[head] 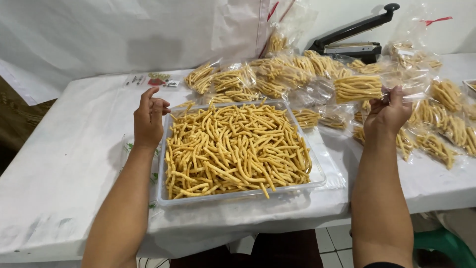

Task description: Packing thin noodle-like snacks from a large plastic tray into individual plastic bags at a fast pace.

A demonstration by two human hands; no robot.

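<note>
Pinching a clear bag of snack sticks (358, 88) above the tabletop (64, 164) — the right hand (387, 113); left hand (148, 116), grip loosely curled and holding nothing, hovers beside the full tray (317, 176).

The clear plastic bags of yellow snack sticks (453, 124) run off the right edge, and the small printed labels (153, 79) on the white-covered tabletop (64, 164) are too small to read.

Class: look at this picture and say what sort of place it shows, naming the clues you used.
Probably a small home snack-packing workspace. Clues: a clear tray heaped with fried snack sticks, many filled clear bags piled behind it, and a black heat sealer at the table's back.
</note>
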